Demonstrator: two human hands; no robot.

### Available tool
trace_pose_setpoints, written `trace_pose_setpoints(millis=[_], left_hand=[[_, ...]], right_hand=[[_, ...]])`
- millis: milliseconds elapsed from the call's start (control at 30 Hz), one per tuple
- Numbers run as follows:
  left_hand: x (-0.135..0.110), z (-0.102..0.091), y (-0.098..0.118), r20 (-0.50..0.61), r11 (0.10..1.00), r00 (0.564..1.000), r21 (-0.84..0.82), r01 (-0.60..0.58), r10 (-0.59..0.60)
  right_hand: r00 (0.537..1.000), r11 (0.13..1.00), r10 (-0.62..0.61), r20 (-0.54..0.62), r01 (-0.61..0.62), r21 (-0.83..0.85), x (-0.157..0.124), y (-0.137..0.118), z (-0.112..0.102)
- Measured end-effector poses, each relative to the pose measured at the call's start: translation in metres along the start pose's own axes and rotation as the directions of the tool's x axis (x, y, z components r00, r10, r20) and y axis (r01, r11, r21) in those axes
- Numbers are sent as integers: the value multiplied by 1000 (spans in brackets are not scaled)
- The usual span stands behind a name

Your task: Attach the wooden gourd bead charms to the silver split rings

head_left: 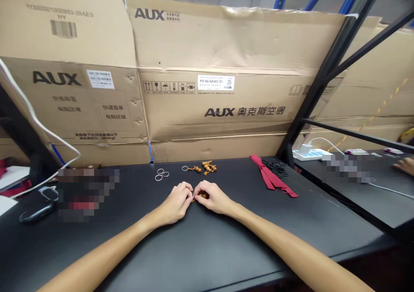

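Observation:
My left hand (177, 202) and my right hand (213, 198) meet in the middle of the black table (207, 249), fingers curled and pinched together. Between the fingertips sits a small brown bead pendant (203, 195), and a thin metal ring seems to be held by the left fingers. Just behind the hands lie three loose metal rings (161, 174) and a cluster of brown wooden bead pendants (207, 167), one with a ring on it.
Red ribbon strips (271, 177) and a pile of black cords (276, 167) lie at the right back. Large AUX cardboard boxes (213, 89) wall off the back. A black metal frame post (320, 80) rises right; another person's hand (406, 165) shows far right.

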State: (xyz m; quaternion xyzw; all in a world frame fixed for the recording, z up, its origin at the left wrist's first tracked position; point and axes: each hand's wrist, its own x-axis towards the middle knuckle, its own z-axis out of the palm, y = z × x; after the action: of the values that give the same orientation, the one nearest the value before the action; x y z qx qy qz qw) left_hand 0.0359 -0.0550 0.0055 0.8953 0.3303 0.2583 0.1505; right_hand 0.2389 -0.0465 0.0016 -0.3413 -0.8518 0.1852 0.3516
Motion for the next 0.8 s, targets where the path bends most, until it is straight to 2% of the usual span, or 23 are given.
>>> trace_pose_setpoints(millis=[500,800], left_hand=[[-1,-3,5,23,998,999,43,-40,39],[-1,-6,5,63,1000,998,22,-6,5]], right_hand=[[1000,1000,12,-2,-12,25,-1,0,0],[1000,999,7,13,-8,36,-2,3,0]])
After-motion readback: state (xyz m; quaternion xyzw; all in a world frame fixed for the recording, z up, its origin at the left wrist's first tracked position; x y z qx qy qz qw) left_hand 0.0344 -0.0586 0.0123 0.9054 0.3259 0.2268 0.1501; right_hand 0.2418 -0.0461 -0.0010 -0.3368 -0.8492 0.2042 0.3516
